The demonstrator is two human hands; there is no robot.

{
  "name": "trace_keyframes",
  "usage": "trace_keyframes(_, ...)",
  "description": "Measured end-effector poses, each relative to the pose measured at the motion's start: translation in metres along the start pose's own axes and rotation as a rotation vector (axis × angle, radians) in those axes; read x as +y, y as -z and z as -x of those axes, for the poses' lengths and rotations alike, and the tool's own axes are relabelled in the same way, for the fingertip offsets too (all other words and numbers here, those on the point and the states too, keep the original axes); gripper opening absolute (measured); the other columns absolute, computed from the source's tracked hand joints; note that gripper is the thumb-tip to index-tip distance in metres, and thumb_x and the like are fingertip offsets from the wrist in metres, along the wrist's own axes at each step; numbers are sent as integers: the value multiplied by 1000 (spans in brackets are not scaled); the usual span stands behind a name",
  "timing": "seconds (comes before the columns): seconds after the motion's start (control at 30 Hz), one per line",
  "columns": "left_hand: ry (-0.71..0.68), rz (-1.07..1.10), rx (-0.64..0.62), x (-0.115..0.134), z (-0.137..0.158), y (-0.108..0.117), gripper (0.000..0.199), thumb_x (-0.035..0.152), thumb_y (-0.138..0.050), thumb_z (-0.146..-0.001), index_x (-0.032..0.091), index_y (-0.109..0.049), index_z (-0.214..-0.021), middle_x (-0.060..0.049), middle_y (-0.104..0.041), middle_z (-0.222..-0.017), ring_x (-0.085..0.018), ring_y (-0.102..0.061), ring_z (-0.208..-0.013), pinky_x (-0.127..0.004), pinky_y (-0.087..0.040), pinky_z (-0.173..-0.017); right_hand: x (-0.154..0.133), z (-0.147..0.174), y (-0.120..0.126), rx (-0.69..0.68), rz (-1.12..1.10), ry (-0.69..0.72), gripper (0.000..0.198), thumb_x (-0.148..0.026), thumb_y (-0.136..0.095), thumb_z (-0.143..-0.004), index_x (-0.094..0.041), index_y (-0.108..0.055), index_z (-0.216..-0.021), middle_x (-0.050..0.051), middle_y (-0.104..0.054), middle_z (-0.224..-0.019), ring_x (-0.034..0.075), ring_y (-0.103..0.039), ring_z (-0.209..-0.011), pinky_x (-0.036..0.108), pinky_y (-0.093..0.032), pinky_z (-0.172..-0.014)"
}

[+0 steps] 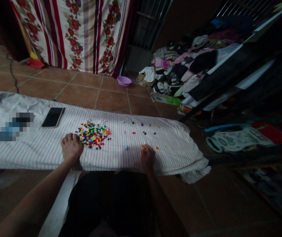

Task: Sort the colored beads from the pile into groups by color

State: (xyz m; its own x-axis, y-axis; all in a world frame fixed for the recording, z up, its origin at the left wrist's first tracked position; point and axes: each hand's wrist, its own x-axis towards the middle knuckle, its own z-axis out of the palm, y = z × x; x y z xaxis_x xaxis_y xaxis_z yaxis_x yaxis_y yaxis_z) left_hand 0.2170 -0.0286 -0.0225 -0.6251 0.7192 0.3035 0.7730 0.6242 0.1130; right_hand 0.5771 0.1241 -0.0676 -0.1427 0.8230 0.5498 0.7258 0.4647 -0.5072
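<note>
"Sorting by colour seems to be the step in hand. Where is the heap of small pieces [94, 134] found?"

"On the cloth-covered counter [178, 154], between the two hands. To the heap's right, small groups are set out apart: red pieces [133, 133], blue pieces [127, 148], an orange piece [157, 148] and others."

"And the grip?"

"The left hand [71, 147] is rested at the heap's left edge, fingers curled; whether anything is held cannot be told. Well to the right of the heap, the right hand [148, 156] is placed with fingers bent in. Something yellowish [143, 148] is seen at the finger ends, but whether it is pinched cannot be told."

"What is called for next?"

"A light pinch and careful placing, it is judged, so that neighbouring groups are not nudged."

"Can any writing be read?"

"None. On the phone [53, 117], left of the heap, only a dark screen is shown; no brand can be made out."
</note>
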Motion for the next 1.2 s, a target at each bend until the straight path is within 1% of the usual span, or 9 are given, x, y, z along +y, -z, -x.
trace_keyframes(0.1,-1,9,1,-2,-1,-4,31,30,-33,-91,13,-56,-104,-15,-57,-110,-31,-48,-111,-43,-34,-95,-8,1,-4,52,19,71,29,-29,-41,-93,-18,-67,-102,14,-65,-113,26,-56,-111,46,-43,-96)
trace_keyframes(0.17,8,32,-4,-2,-2,-5,31,30,-34,-91,13,-56,-104,-16,-57,-111,-31,-48,-113,-44,-34,-96,-19,1,-8,51,10,135,27,-29,-42,-95,-19,-66,-104,12,-64,-114,25,-55,-112,45,-41,-98)
trace_keyframes(0.23,18,55,-12,-1,-2,-4,31,29,-34,-91,14,-57,-104,-17,-56,-113,-32,-47,-115,-45,-33,-96,-34,1,-14,23,-11,193,26,-28,-43,-96,-20,-66,-105,10,-64,-114,24,-54,-111,43,-41,-98)
trace_keyframes(0.33,16,63,-11,0,-1,-3,30,29,-35,-90,14,-56,-105,-17,-56,-114,-32,-47,-117,-45,-33,-96,-60,-2,-26,-56,-60,255,26,-26,-44,-96,-22,-68,-104,8,-65,-110,22,-54,-108,40,-42,-96)
trace_keyframes(0.5,-5,29,14,-1,-1,-4,29,30,-35,-91,13,-56,-104,-16,-56,-112,-32,-47,-114,-44,-34,-96,-106,-18,-53,-224,-137,239,25,-19,-49,-93,-21,-73,-101,7,-68,-99,22,-54,-100,35,-43,-91)
trace_keyframes(0.67,-16,32,42,-1,0,-5,28,28,-35,-91,13,-56,-103,-16,-57,-111,-32,-48,-114,-44,-34,-95,-137,-41,-78,-358,-84,190,27,-18,-51,-94,-23,-74,-106,7,-68,-102,22,-51,-99,34,-41,-90)
trace_keyframes(0.8,-16,54,53,0,0,-5,27,26,-36,-90,13,-56,-103,-17,-57,-112,-32,-47,-116,-45,-33,-96,-149,-54,-90,-465,-9,175,29,-18,-49,-95,-25,-74,-109,6,-69,-103,23,-50,-102,33,-39,-91)
trace_keyframes(0.97,-13,70,50,-1,0,-5,27,26,-36,-90,14,-56,-102,-17,-57,-112,-32,-46,-116,-45,-33,-96,-156,-63,-99,-581,50,190,28,-19,-49,-96,-23,-74,-109,5,-70,-105,21,-50,-104,31,-36,-93)
trace_keyframes(1.2,-17,43,54,-1,-1,-7,26,27,-36,-91,15,-56,-101,-16,-56,-108,-31,-47,-112,-45,-34,-95,-165,-73,-102,-642,170,180,26,-22,-50,-96,-24,-73,-108,6,-69,-105,22,-49,-106,31,-35,-91)
